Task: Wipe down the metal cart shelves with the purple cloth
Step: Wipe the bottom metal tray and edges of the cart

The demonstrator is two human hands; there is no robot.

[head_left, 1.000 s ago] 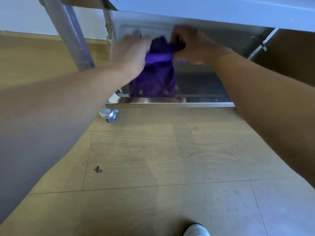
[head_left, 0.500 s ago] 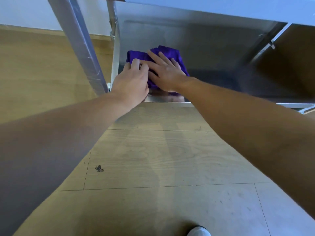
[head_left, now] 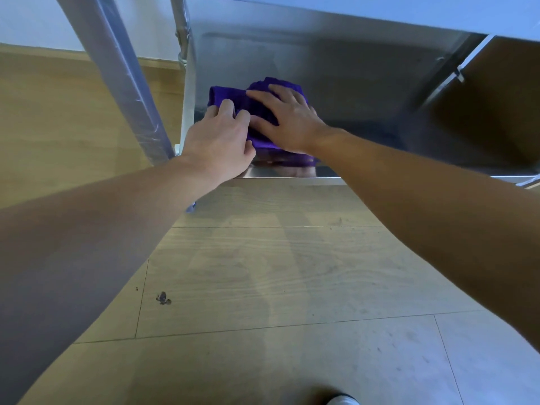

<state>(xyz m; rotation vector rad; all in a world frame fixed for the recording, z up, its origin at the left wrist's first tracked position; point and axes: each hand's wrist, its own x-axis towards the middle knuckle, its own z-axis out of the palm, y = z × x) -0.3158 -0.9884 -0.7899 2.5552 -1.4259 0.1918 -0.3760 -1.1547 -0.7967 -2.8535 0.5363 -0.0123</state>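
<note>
Head view, one entry: purple cloth [head_left: 233, 100], folded into a pad, lay on the lower shelf [head_left: 365, 92] of the metal cart, at its left front corner, close by the corner post [head_left: 187, 83]. Right hand [head_left: 287, 118]: grip wide, palm and spread fingers pressed flat on top of the cloth, nothing clasped. Left hand [head_left: 220, 141]: grip narrow, fingers curled onto the cloth's near left edge, touching the right hand's thumb side. Cloth sat directly under the right grip and just beyond the left. Long run of the shelf stretched away to the right of both grips; bare metal lay that way and farther back. Judged: the next stroke would sweep rightward, right hand leading. Upper shelf [head_left: 380, 7] overhung the work.
</note>
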